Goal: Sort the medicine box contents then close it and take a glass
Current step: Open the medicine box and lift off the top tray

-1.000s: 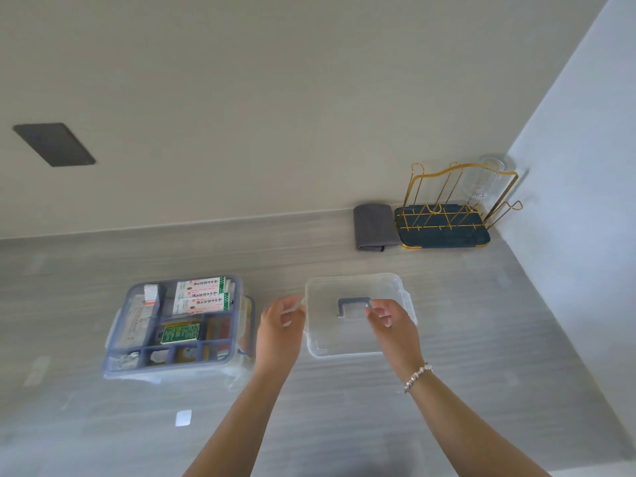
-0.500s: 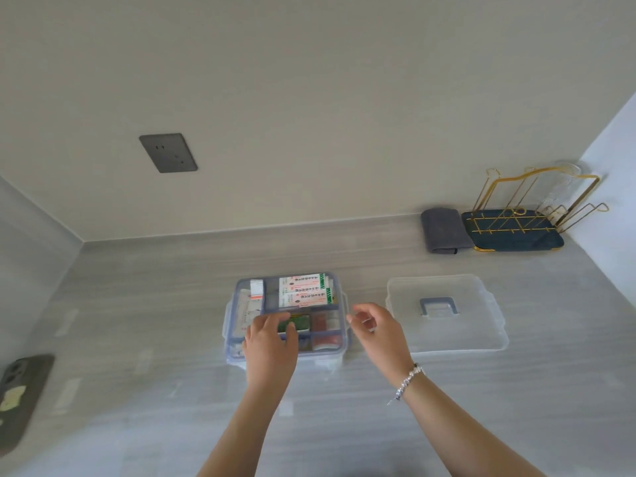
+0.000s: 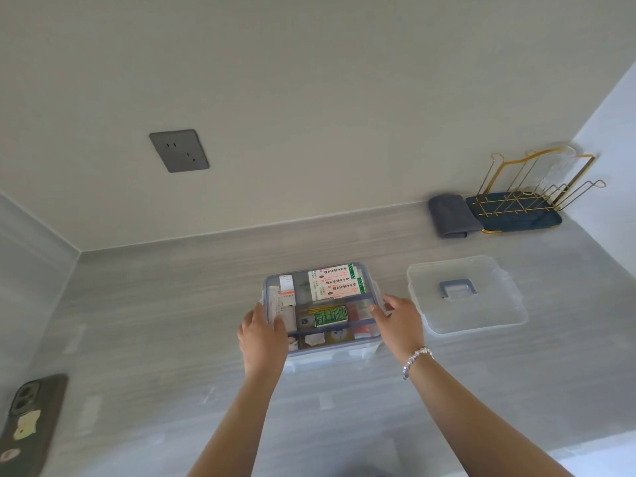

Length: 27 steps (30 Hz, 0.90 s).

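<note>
Both hands are now flanking the box (image 3: pixel 321 304), left hand (image 3: pixel 263 333) and right hand (image 3: pixel 399 320) gripping its tray's stiff, light, slick rims, lid (image 3: pixel 466 294) lying right.

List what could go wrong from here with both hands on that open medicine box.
1. The left hand and right hand grip the divider tray at its sides; an uneven lift could tip the packets out.
2. The lid lies close beside the right hand and could get knocked.
3. The glass sits far off in the gold rack.
</note>
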### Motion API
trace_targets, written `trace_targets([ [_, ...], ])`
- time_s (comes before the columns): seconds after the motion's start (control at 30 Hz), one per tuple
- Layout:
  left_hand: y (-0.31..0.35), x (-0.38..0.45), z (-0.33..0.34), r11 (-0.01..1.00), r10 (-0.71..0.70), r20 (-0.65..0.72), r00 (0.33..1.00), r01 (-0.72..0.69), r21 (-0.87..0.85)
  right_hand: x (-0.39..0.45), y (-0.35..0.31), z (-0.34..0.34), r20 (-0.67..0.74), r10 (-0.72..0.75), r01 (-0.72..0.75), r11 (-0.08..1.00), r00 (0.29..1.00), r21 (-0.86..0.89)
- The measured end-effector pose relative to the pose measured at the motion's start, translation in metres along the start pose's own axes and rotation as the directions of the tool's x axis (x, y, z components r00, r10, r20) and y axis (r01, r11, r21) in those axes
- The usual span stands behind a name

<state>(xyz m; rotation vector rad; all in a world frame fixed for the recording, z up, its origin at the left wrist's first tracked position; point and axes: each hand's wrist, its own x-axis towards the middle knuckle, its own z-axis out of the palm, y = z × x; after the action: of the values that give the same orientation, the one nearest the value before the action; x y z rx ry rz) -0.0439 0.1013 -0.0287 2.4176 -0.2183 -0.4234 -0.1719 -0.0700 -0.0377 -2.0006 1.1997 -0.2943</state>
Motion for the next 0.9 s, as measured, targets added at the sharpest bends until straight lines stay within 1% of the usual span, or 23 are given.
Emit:
trace_targets([
  [0.07,-0.003,0.004,-0.003,0.999,-0.001,-0.015,1.0,0.0,-0.041,-0.001,-0.001,0.001,-0.024,0.015,-0.015,1.0,1.0,-0.001],
  [0.13,-0.006,0.008,-0.006,0.997,-0.005,-0.039,0.999,0.002,-0.084,-0.002,-0.001,0.002,-0.053,0.0,-0.002,0.999,0.999,-0.045],
  [0.23,-0.009,0.012,-0.008,0.983,-0.042,-0.079,0.996,0.028,-0.179,-0.002,0.0,0.004,-0.13,-0.017,0.01,0.999,0.991,-0.048],
  [0.33,-0.01,0.012,-0.006,0.964,-0.078,-0.11,0.991,0.047,-0.26,0.0,-0.003,0.007,-0.174,0.004,-0.011,0.999,0.985,-0.04],
  [0.47,-0.01,0.009,-0.004,0.955,-0.089,-0.161,0.983,0.038,-0.294,-0.001,-0.008,0.01,-0.231,0.016,-0.024,0.999,0.973,-0.029],
  [0.57,-0.008,0.009,-0.004,0.953,-0.1,-0.175,0.98,0.043,-0.3,-0.001,-0.008,0.013,-0.244,0.02,-0.027,0.999,0.97,-0.026],
  [0.67,-0.006,0.013,-0.006,0.95,-0.149,-0.147,0.978,0.1,-0.296,0.001,-0.008,0.012,-0.22,0.048,-0.042,0.999,0.974,0.032],
  [0.77,-0.003,0.016,-0.007,0.942,-0.195,-0.144,0.97,0.144,-0.304,0.002,-0.007,0.011,-0.205,0.047,-0.022,0.993,0.978,0.12],
  [0.9,0.0,0.012,-0.009,0.936,-0.216,-0.178,0.96,0.152,-0.319,-0.001,-0.006,0.011,-0.217,0.06,-0.014,0.979,0.974,0.205],
])
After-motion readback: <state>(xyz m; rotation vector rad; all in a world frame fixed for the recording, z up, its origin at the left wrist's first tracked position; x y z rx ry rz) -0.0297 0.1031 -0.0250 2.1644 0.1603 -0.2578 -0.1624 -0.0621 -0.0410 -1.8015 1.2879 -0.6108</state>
